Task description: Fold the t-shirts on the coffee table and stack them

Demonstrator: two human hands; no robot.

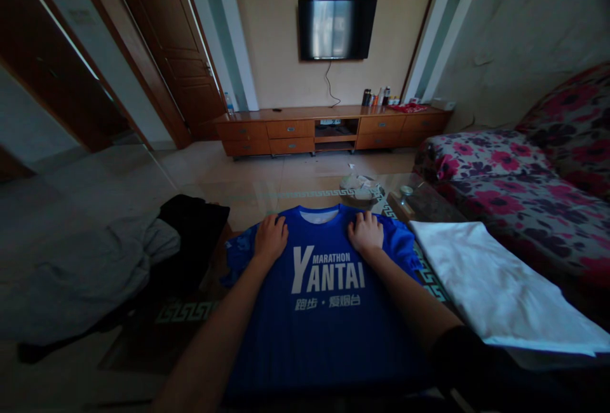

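A blue T-shirt point(328, 343) lies spread front side up on a glass table, with the white words "MARATHON YANTAI" and a line of characters across its chest. Its collar points away from me and its short sleeves stick out to both sides. My left hand point(271, 237) rests on the shirt's left shoulder, fingers a little bent and apart. On the other shoulder, beside the collar, lies my right hand point(366, 233), with its fingers likewise apart on the cloth. The fingertips are partly hard to make out in the dim light.
A folded white garment point(500, 283) lies on the right, near a flowered sofa point(490, 155). Grey clothing point(95, 270) and black clothing point(195, 222) are heaped on the left. Behind the shirt are a crumpled plastic bag point(359, 185) and a small glass jar point(406, 192).
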